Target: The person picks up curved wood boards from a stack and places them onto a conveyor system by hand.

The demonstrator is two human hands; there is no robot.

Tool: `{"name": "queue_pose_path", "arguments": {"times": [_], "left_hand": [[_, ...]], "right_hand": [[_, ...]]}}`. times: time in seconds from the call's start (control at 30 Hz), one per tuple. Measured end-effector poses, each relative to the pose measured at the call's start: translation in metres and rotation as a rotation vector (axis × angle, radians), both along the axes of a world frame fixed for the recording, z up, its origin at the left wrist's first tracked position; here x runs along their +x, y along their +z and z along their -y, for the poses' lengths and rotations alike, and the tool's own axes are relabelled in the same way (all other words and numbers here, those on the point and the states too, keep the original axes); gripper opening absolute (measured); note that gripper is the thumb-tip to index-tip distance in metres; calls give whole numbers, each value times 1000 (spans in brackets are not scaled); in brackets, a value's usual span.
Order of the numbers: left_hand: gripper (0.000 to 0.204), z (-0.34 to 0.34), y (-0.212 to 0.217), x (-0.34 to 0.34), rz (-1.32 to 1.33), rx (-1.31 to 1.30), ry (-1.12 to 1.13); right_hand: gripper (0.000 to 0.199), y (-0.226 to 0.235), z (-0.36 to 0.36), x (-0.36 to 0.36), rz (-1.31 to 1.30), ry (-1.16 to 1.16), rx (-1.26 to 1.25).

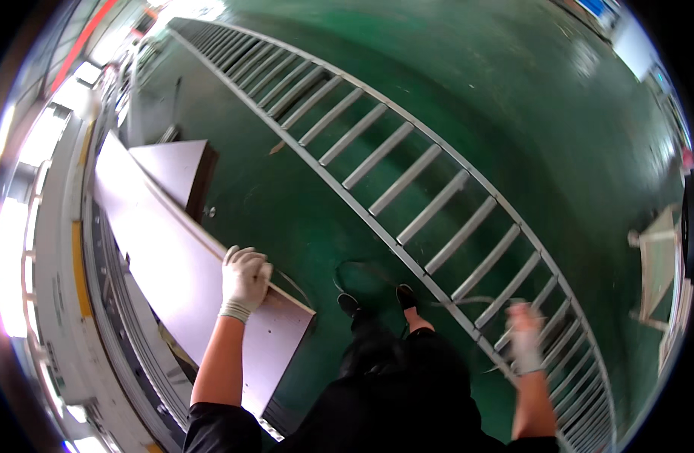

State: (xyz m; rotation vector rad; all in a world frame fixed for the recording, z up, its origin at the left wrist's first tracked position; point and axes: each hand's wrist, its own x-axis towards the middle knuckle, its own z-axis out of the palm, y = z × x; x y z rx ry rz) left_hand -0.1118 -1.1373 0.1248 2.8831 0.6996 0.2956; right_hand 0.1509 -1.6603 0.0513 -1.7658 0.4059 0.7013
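Observation:
My left hand (246, 278), in a pale work glove, is closed over the right-hand edge of a long white board (177, 275). The board slopes away to the far left, and a few small dark holes show near its near end. On the right, my gloved right hand (525, 336) is smeared by motion above a long metal ladder-like frame (407, 174) with many crossbars. Its fingertips cannot be made out. A thin pale strap or cord (475, 300) runs across the frame's near rail close to this hand; whether the hand holds it is unclear.
Behind the white board lies a second white panel (169, 166) with a dark side. A long pale machine (60, 302) with yellow strips lines the left. At the far right stands a pale cart-like frame (656, 264). My shoes (348, 304) are on the green floor (301, 226).

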Motion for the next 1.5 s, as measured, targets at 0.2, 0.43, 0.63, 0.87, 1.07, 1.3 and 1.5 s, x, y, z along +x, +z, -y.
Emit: {"name": "queue_pose_path", "arguments": {"times": [0.2, 0.43, 0.63, 0.87, 1.07, 1.3, 1.5], "left_hand": [[44, 119, 15, -10, 85, -130, 98], [31, 277, 17, -106, 422, -883, 115], [45, 357, 53, -130, 536, -1055, 602], [34, 416, -1, -229, 218, -680, 1130], [38, 334, 71, -390, 956, -553, 1311], [92, 274, 5, -457, 1156, -261, 1697], [45, 338, -35, -316, 1197, -709, 1343]], "right_hand": [[28, 34, -224, -108, 272, 1565, 573], [24, 133, -263, -177, -187, 2083, 1165], [22, 200, -276, -254, -841, 1728, 1140], [59, 281, -307, -346, 10, 1504, 1716], [92, 282, -309, -392, 607, 1949, 1434], [38, 148, -301, -269, 868, 1827, 821], [42, 47, -365, -85, 1644, 1364, 181]]}}
